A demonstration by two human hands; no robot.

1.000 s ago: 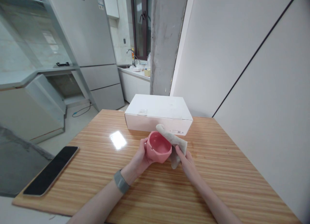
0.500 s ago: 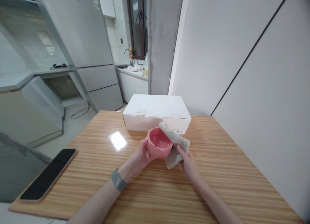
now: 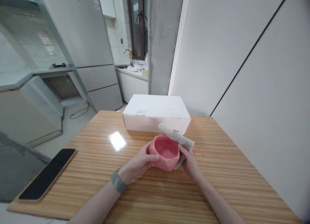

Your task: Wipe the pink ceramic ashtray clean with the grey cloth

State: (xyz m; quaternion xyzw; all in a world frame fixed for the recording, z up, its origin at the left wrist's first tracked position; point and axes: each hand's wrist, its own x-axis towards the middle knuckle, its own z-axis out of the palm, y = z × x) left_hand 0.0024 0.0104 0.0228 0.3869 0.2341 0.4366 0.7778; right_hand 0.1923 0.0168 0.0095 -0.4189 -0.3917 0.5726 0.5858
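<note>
A pink faceted bowl (image 3: 164,162), possibly an ashtray, is held above the table with its opening tilted toward me. My left hand (image 3: 142,159) grips its left side, thumb on the front and the other fingers partly hidden behind it. My right hand (image 3: 190,162) is closed on a light grey cloth (image 3: 180,138), which lies against the bowl's right and far sides. The right fingertips touch the bowl's right rim; part of the cloth is hidden behind the bowl and hand.
A closed white box (image 3: 157,111) stands on the wood-grain table (image 3: 104,198) just beyond my hands. At the table's left edge lies a dark, flat, phone-like slab (image 3: 48,175). A white wall (image 3: 254,114) borders the right side; a fridge (image 3: 79,33) stands farther back.
The bowl has turned and come slightly right and nearer to me. My left thumb now shows on its front. The cloth has shifted along its right side, more of it now behind the bowl.
</note>
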